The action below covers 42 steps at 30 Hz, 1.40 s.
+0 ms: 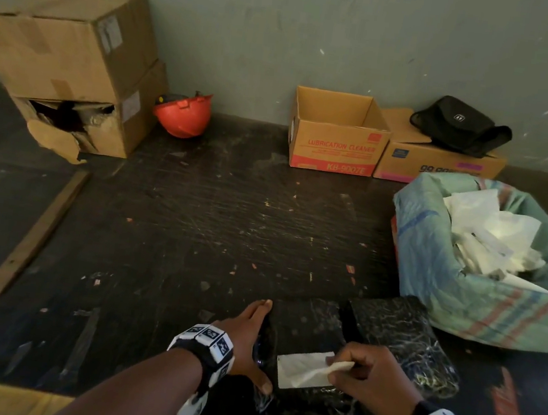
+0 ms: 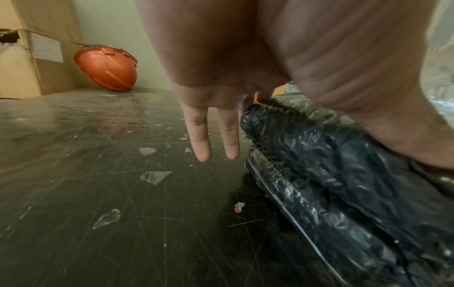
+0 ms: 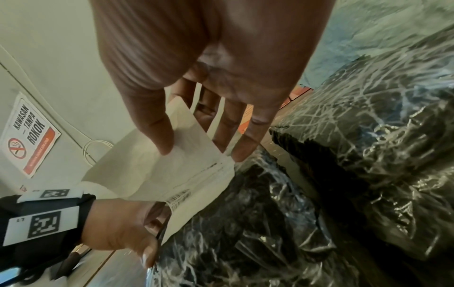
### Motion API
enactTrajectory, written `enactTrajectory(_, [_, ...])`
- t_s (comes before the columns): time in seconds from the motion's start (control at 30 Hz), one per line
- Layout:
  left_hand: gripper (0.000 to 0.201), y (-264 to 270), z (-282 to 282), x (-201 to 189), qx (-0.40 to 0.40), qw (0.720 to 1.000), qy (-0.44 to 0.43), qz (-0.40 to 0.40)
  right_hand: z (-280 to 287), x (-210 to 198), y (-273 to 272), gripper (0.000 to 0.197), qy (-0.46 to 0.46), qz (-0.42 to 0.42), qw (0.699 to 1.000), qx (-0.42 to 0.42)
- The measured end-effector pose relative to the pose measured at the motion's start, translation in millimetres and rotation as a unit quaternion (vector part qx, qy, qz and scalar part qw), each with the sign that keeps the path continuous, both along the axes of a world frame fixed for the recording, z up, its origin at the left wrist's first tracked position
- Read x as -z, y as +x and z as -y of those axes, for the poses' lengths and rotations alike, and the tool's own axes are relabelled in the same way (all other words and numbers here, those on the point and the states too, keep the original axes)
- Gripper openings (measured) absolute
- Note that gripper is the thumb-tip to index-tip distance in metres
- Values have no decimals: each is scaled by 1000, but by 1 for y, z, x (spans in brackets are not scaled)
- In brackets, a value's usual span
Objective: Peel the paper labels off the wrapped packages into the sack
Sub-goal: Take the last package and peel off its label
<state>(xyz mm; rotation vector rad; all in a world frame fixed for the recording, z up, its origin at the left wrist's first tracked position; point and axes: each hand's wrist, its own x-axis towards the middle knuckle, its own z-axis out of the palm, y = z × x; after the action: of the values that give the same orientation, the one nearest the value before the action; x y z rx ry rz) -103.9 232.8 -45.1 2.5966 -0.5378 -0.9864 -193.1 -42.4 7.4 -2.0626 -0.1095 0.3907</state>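
Black plastic wrap covers the package (image 1: 303, 352) at the near edge of the bench (image 1: 195, 218), and a white paper label (image 1: 300, 371) lies on its top. The right hand (image 1: 372, 381) pinches the label's lifted right corner between thumb and fingertips (image 3: 243, 151), the paper curling up off the wrap while its left part lies flat. The left hand (image 1: 249, 339) lies along the package's left side, fingers (image 2: 199, 136) straight and close together, thumb spread toward the near edge. A second black-wrapped package (image 1: 401, 340) lies just beside the first, to its right. Beyond it, at the right edge of the bench, stands a green woven sack (image 1: 438, 262), open and holding crumpled white papers (image 1: 490, 234). Along the far edge by the wall sit an open carton marked LUBRICATION CLEANER (image 1: 337, 146), an orange hard hat (image 1: 184, 115) and stacked cardboard boxes (image 1: 69, 61).
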Motion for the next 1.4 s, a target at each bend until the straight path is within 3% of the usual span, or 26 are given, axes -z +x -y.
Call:
enactTrajectory(0.13, [159,-1,2,-1,25,999,14,40,0,-1,0,11,-12,0,1000,9])
enactTrajectory(0.27, [143,-5,8,-7,128,983,3,130,0,0,1,8,-23,-3,1000,10])
enactTrajectory(0.37, [127,-1,12,-6,193,973,11,126,-1,0,1,4,-33,-6,999,8])
enactTrajectory(0.6, [122,2,10,0,166,983,2,76,1,-3,6,6,-57,-51,997,-18])
enactTrajectory(0.93, [122,4,7,2,164,984,-31,60,8,-25,12,12,-26,-116,991,-59])
enactTrajectory(1.27, [122,7,4,7,164,984,-42,50,11,-39,8,4,-21,-150,986,-70])
enactTrajectory(1.4, [122,8,4,9,167,984,-40,48,14,-40,2,12,-15,-151,986,-71])
